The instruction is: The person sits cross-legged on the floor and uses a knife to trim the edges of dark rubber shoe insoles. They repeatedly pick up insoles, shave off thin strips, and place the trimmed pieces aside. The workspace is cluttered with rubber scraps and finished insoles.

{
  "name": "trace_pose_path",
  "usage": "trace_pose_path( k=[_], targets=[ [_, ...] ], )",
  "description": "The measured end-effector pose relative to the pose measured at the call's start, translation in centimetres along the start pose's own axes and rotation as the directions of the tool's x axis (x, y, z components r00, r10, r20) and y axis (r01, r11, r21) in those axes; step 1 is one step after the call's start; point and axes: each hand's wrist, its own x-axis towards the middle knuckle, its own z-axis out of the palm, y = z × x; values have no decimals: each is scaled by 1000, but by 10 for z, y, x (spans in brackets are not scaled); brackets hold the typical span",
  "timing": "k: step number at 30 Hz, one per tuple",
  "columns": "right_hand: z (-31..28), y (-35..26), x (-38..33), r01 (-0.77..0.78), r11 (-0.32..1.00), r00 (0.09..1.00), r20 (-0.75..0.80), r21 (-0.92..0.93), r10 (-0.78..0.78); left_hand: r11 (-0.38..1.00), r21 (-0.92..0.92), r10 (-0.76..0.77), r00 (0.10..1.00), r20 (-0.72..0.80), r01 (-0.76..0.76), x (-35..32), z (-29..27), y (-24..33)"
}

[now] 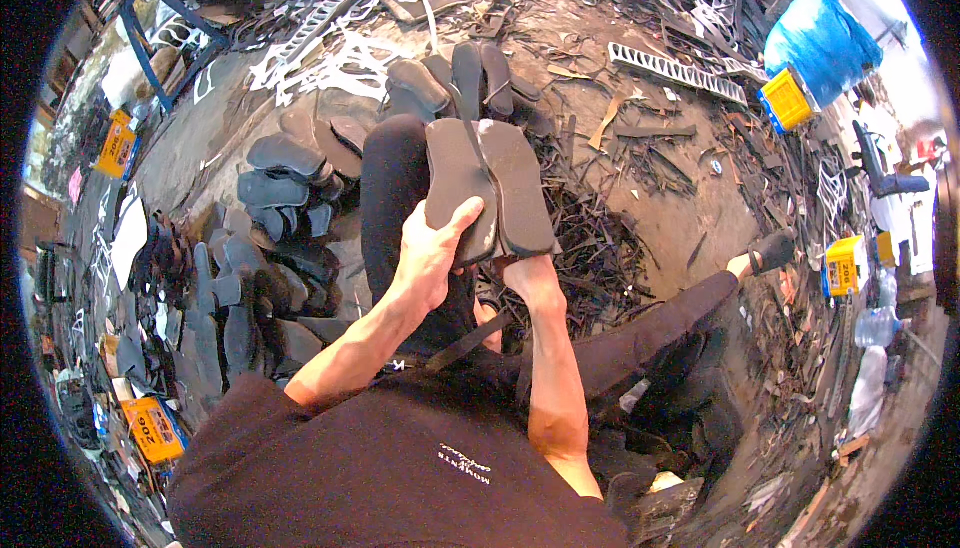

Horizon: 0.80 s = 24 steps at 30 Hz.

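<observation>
Above my lap are two dark grey, foam-like shoe soles, side by side with a narrow gap between them. My left hand [436,248] grips the left shoe sole [452,173] by its near part, thumb lying across the top face. At the near end of the right shoe sole [520,183] is my right hand [537,280]; its fingers go out of sight beneath the sole. Just beyond, a group of dark soles [467,73] lies by my bent left knee [393,173].
Heaps of dark soles [285,155] lie to my left. Thin black offcuts [610,268] cover the floor between my legs. A white strip with cut-outs [680,73] lies far right, near a blue bag [820,38]. Several yellow boxes [845,265] stand around, and a blue metal frame [150,48] is far left.
</observation>
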Motion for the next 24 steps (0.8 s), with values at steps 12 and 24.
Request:
trace_pose_path(
  k=[12, 24],
  targets=[
    [33, 20, 125, -24, 913, 999, 52, 408, 3, 996, -47, -71, 983, 172, 80, -38, -9, 7],
    [-44, -83, -94, -246, 831, 968, 82, 499, 237, 988, -38, -123, 917, 379, 148, -4, -22, 24]
  ],
)
